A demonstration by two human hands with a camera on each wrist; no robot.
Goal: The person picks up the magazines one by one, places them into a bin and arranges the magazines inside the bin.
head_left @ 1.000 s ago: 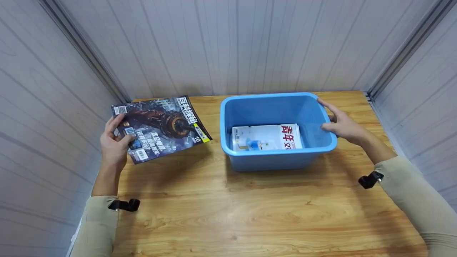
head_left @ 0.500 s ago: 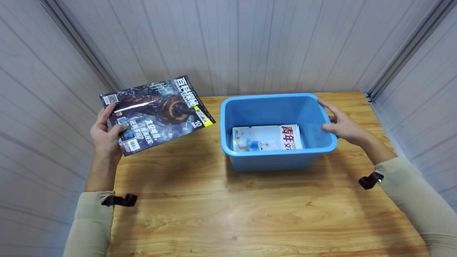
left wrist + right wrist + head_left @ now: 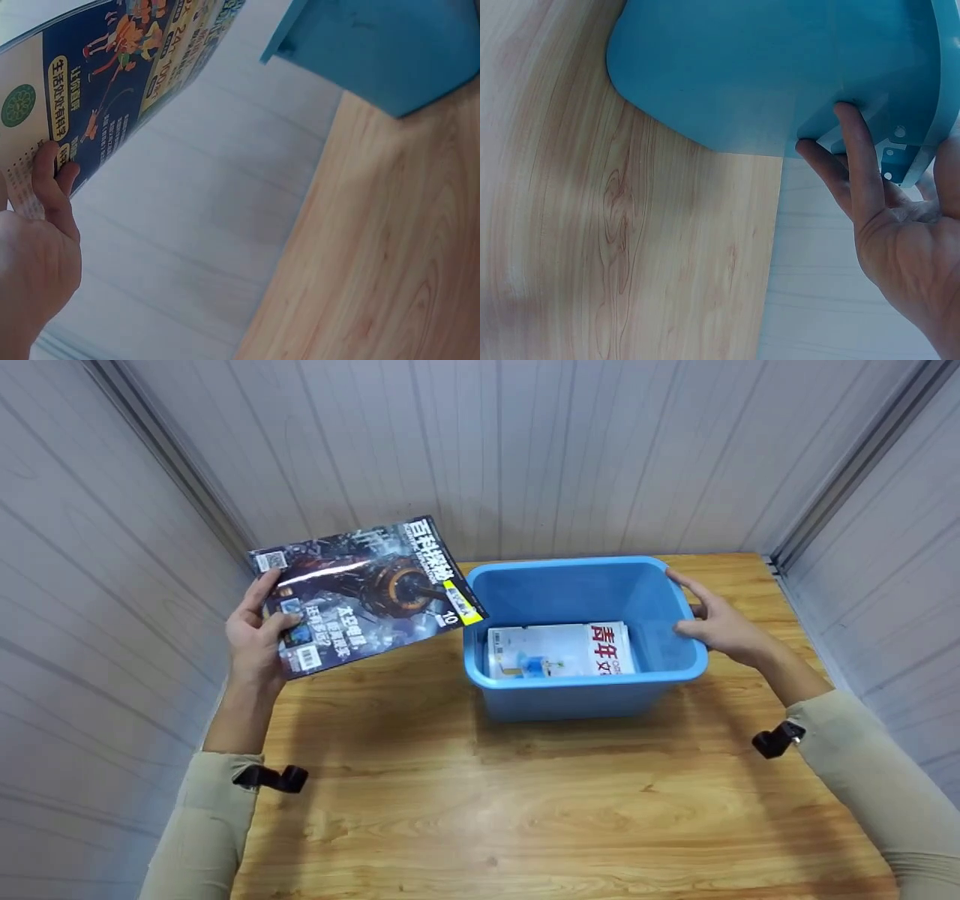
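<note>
A dark-covered magazine (image 3: 364,589) is held in the air by the left hand (image 3: 259,637) in the upper left of the head view, with the thumb laid on the cover and the fingers curled beneath its lower left corner. The magazine is tilted, and its right corner, marked with a yellow patch, reaches just over the left rim of the blue plastic tub (image 3: 585,694). In the left wrist view the colourful back cover (image 3: 120,67) is seen at the upper left, pinched at its edge by the fingers (image 3: 52,187).

The tub stands on the wooden table (image 3: 525,810), right of centre in the head view. Its right rim is gripped by the right hand (image 3: 716,622), thumb inside the wall and fingers outside; in the right wrist view the fingers (image 3: 855,157) are seen hooked under the rim at the right of the frame. A white magazine with red characters (image 3: 562,649) lies flat on the tub's bottom.

Pale panelled walls (image 3: 525,450) enclose the table on three sides. Beige sleeves (image 3: 877,765) cover both forearms, each bearing a small black mount (image 3: 776,737) near the wrist.
</note>
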